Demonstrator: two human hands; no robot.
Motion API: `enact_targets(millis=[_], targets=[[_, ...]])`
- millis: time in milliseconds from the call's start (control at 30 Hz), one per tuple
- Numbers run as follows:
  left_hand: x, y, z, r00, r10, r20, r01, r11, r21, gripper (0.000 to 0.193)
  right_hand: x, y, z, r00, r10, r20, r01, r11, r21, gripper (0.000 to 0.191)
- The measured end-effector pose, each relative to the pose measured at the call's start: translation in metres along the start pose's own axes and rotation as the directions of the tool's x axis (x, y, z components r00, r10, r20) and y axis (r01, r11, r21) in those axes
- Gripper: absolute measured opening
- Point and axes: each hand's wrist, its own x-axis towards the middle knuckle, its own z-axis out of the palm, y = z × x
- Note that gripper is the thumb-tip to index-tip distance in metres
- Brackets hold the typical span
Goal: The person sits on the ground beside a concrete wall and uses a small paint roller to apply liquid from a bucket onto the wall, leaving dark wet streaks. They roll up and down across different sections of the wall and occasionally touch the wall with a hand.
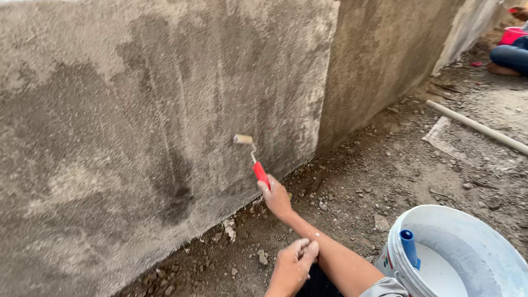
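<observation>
1. The right hand (276,198) reaches forward with its fingers wrapped around the red handle of a small paint roller (250,152).
2. The roller's pale sleeve sits at the far end of a thin metal stem, up and to the left of the hand, pressed against the rough grey concrete wall (137,121).
3. The left hand (292,268) is lower and nearer the body, loosely curled and holding nothing, resting against the right forearm.
4. A white plastic bucket (484,236) stands on the ground at the lower right, just beside the right arm. A blue handle (410,248) leans inside it, and a strip of colour marks its outer wall; the print is too small to make out.
5. The wall meets bare dirt ground (374,176) strewn with small stones, and steps back at a corner to the right of the roller. Open ground lies between wall and bucket.
6. A pale pipe (476,127) lies across the dirt farther right.
7. At the top right corner, another person's leg (509,56) in dark blue shows beside a pink container (511,35).
</observation>
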Motion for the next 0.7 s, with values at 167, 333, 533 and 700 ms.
enact_targets(millis=[167,333,533,700], targets=[[0.005,0.038,0.001,0.948,0.291,-0.126,-0.249,0.930,0.271,0.040,0.039,-0.032,-0.011,0.993,0.003,-0.117,-0.005,1.000,-0.018,0.029],[0.023,0.088,0.010,0.663,0.720,-0.205,-0.554,0.656,0.512,0.050,0.114,-0.079,-0.045,0.976,-0.021,-0.216,0.050,0.990,0.130,0.026],[0.073,0.123,-0.011,0.658,0.692,-0.298,-0.493,0.695,0.524,0.070,0.118,-0.092,-0.051,0.990,0.019,-0.137,0.006,0.984,0.178,0.027],[0.064,0.090,-0.038,0.871,0.342,-0.351,-0.218,0.912,0.347,0.081,0.052,-0.065,-0.006,0.997,0.059,0.054,-0.074,0.936,0.344,0.021]])
